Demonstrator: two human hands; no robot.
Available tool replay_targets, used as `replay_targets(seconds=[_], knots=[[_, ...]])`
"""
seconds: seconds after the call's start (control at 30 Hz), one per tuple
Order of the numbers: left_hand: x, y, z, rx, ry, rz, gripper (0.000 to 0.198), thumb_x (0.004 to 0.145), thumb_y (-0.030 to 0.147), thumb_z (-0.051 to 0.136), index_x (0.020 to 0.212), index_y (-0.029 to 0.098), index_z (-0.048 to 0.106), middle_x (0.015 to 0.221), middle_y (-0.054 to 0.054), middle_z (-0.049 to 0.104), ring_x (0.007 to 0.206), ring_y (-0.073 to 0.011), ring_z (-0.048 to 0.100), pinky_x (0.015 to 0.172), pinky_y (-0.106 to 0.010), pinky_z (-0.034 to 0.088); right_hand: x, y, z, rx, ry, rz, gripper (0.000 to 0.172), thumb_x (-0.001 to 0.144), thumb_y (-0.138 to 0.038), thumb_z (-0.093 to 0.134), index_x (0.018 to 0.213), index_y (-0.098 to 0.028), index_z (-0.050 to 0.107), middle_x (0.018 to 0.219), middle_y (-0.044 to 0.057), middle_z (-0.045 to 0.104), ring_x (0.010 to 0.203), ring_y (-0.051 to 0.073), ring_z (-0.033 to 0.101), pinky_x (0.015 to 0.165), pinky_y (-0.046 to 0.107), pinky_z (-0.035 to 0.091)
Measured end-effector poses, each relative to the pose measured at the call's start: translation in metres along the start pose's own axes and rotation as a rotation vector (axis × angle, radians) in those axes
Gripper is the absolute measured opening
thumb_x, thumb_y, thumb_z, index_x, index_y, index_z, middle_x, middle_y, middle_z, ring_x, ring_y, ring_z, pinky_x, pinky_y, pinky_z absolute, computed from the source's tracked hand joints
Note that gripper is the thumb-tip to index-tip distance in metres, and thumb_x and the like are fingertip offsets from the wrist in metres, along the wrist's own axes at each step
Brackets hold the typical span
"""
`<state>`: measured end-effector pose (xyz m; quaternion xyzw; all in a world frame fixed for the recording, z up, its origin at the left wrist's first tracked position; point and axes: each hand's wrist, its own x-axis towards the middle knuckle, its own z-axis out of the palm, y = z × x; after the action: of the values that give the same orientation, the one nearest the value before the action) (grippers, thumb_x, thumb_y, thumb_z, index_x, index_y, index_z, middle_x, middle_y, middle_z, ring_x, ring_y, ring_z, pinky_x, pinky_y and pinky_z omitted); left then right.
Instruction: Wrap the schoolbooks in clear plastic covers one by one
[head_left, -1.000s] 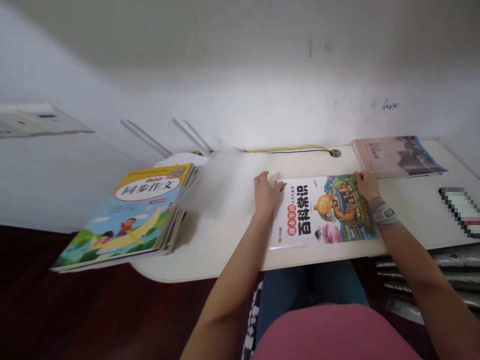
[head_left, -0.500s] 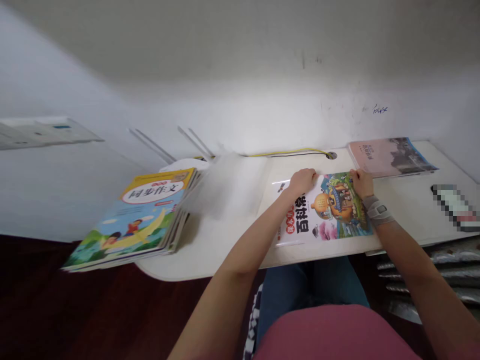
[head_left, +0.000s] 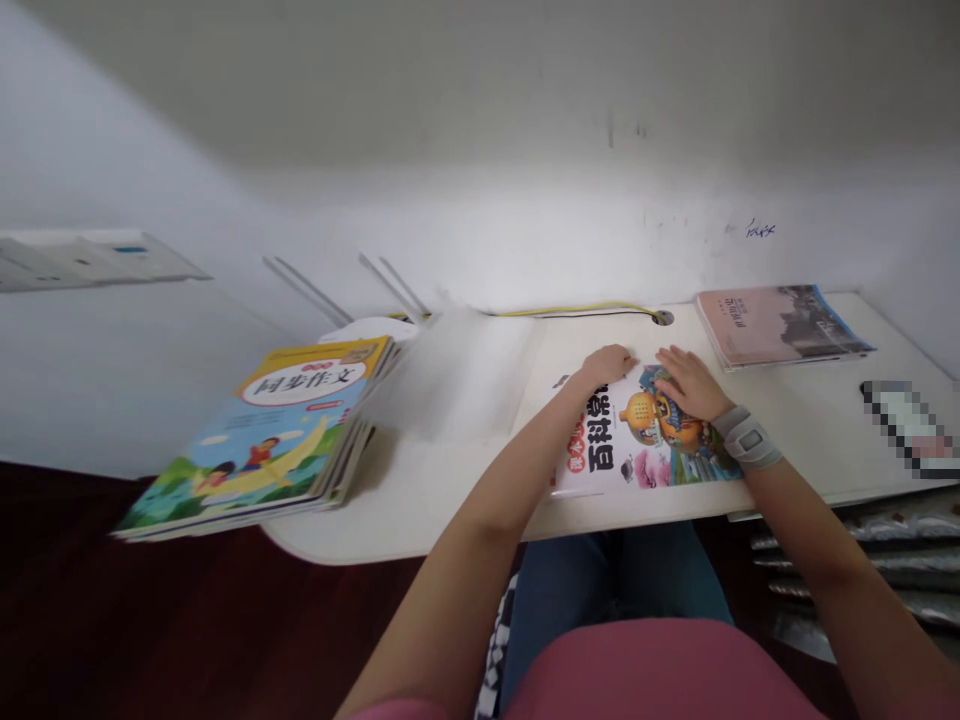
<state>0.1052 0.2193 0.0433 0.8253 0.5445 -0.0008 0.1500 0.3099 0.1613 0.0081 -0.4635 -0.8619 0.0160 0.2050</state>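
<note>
Where scuffed wall (head_left: 517, 225) ends, white desk (head_left: 435, 495) bears books (head_left: 649, 468).

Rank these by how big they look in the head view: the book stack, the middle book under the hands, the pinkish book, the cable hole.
Largest to smallest:
1. Book stack
2. Middle book, partly hidden
3. Pinkish book
4. Cable hole

Left hand (head_left: 609, 366) and right hand (head_left: 691, 387) on 1 book (head_left: 651, 432).

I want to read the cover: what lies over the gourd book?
The left hand and forearm overlap the gourd book, hiding part of its title; the right hand covers part of its picture. What they cover cannot be seen.
</note>
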Motion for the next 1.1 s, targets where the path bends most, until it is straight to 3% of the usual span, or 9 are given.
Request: replay_targets(seconds=[0.07,0.13,0.27,0.47,0.57,0.63,0.8,0.97,1.1], knots=[[-0.002,0.001,0.005,0.007,0.039,-0.037,0.038,0.093,0.039,0.039,0.098,0.016,0.068,0.104,-0.012,0.069,0.095,-0.0236,0.064,0.078,-0.030,0.046,-0.001,-0.004,0.006,-0.041,-0.163,-0.006,0.058,0.095,-0.048,0.031,0.139,-0.011,0.043,0.145,0.015,0.043,0.137,0.030,0.035,0.109,0.051,0.027],[-0.005,0.003,0.010,0.015,0.084,-0.068,0.038,0.094,0.040,0.037,0.104,0.016,0.065,0.103,-0.013,0.069,0.096,-0.0245,0.064,0.079,-0.032,0.047,-0.001,-0.004,0.009,-0.070,-0.236,0.004,0.061,0.095,-0.050,0.029,0.140,-0.011,0.042,0.147,0.015,0.040,0.138,0.029,0.034,0.110,0.051,0.026],[-0.015,0.010,0.017,0.048,0.198,-0.093,0.038,0.094,0.038,0.038,0.115,0.013,0.058,0.111,-0.017,0.064,0.105,-0.0277,0.060,0.088,-0.039,0.044,0.000,-0.002,0.009,-0.100,-0.254,0.026,0.064,0.095,-0.052,0.029,0.141,-0.010,0.040,0.149,0.014,0.038,0.139,0.028,0.032,0.112,0.049,0.024],[-0.046,0.021,0.043,0.093,0.271,0.036,0.049,0.097,0.042,0.026,0.133,0.018,0.049,0.147,-0.012,0.042,0.137,-0.0279,0.032,0.111,-0.047,0.022,-0.002,-0.001,0.012,-0.174,-0.248,0.019,0.066,0.095,-0.053,0.026,0.143,-0.009,0.037,0.149,0.015,0.037,0.139,0.027,0.032,0.112,0.048,0.024],[-0.059,0.008,0.052,0.097,0.250,-0.010,0.062,0.096,0.049,0.023,0.145,0.013,0.035,0.152,-0.013,0.033,0.140,-0.0313,0.026,0.113,-0.050,0.018,-0.004,0.001,0.015,-0.229,-0.232,0.005,0.066,0.096,-0.052,0.024,0.144,-0.010,0.036,0.151,0.015,0.035,0.139,0.029,0.031,0.111,0.048,0.025],[-0.065,-0.007,0.053,0.078,0.238,-0.104,0.065,0.095,0.051,0.022,0.145,0.011,0.034,0.153,-0.014,0.030,0.141,-0.0332,0.025,0.113,-0.050,0.017,-0.005,0.003,0.016,-0.259,-0.236,0.000,0.065,0.096,-0.052,0.024,0.144,-0.011,0.035,0.151,0.015,0.034,0.138,0.030,0.031,0.110,0.048,0.026],[-0.075,-0.037,0.048,0.066,0.268,-0.225,0.066,0.095,0.052,0.023,0.143,0.009,0.036,0.152,-0.016,0.032,0.141,-0.0324,0.025,0.113,-0.047,0.019,-0.010,0.008,0.017,-0.327,-0.214,0.068,0.061,0.095,-0.051,0.028,0.143,-0.015,0.039,0.150,0.015,0.036,0.137,0.031,0.034,0.108,0.047,0.029],[-0.077,-0.039,0.049,0.078,0.345,-0.236,0.058,0.094,0.046,0.030,0.136,0.008,0.044,0.145,-0.017,0.042,0.136,-0.0301,0.033,0.112,-0.043,0.022,-0.025,0.013,0.012,-0.352,-0.182,0.171,0.062,0.095,-0.048,0.028,0.142,-0.010,0.040,0.149,0.020,0.036,0.137,0.032,0.033,0.106,0.044,0.032],[-0.077,-0.039,0.047,0.068,0.412,-0.240,0.045,0.094,0.038,0.034,0.121,0.011,0.056,0.128,-0.016,0.055,0.122,-0.0270,0.047,0.106,-0.038,0.030,-0.046,0.014,0.007,-0.342,-0.169,0.206,0.063,0.095,-0.046,0.027,0.141,-0.004,0.038,0.147,0.025,0.036,0.136,0.031,0.035,0.106,0.043,0.033]])
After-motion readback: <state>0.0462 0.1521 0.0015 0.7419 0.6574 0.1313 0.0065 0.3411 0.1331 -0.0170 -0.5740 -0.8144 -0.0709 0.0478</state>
